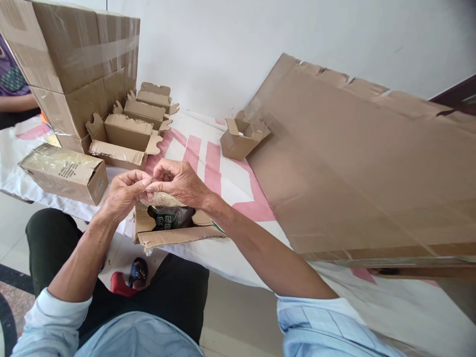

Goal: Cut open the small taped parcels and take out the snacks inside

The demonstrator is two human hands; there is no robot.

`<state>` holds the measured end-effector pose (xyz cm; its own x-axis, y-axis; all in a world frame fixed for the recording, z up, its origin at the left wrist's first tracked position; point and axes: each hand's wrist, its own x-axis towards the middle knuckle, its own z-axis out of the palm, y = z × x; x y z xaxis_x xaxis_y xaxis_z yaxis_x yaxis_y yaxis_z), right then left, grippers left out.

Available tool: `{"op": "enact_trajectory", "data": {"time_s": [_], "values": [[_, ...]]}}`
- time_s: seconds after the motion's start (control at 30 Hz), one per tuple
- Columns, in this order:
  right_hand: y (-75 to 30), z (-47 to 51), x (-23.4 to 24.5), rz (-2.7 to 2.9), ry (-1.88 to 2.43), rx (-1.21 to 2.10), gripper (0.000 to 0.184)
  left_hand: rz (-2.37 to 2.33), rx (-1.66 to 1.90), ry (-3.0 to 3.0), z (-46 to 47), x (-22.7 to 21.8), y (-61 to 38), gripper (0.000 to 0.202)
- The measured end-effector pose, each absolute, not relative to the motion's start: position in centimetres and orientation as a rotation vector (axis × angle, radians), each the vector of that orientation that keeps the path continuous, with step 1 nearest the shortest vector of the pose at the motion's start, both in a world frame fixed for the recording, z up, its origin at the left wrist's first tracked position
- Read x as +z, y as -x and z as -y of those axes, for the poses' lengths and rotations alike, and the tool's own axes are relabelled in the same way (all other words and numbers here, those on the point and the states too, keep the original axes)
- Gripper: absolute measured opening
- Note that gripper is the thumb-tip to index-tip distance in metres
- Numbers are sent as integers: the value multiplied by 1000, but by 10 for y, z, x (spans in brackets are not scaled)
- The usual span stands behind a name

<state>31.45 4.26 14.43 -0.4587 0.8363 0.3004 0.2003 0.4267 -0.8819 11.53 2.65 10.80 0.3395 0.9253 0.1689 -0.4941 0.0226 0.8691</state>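
Observation:
My left hand (124, 195) and my right hand (183, 182) meet in front of me, thumbs and fingers pinched together. Whatever sits between the fingertips is too small and clear to make out. Just below them an open cardboard box (178, 237) stands at the table's near edge, its front flap folded outward. Inside lies a dark thing in clear plastic with a green label (166, 221) bearing white characters. My right forearm passes over the box's right end and hides part of it.
A taped carton (64, 168) lies to the left, before stacked large cartons (82, 49). Several open boxes (128, 131) line up beside the stack. A small open box (241, 141) and a big cardboard sheet (357, 163) occupy the right. Another person's arm (18, 103) shows far left.

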Motion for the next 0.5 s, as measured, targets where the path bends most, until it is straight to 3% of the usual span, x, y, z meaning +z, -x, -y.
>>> {"op": "enact_trajectory", "data": {"time_s": [0.5], "values": [[-309, -35, 140, 1793, 785, 1135, 63, -574, 1447, -1008, -23, 115, -126, 48]]}}
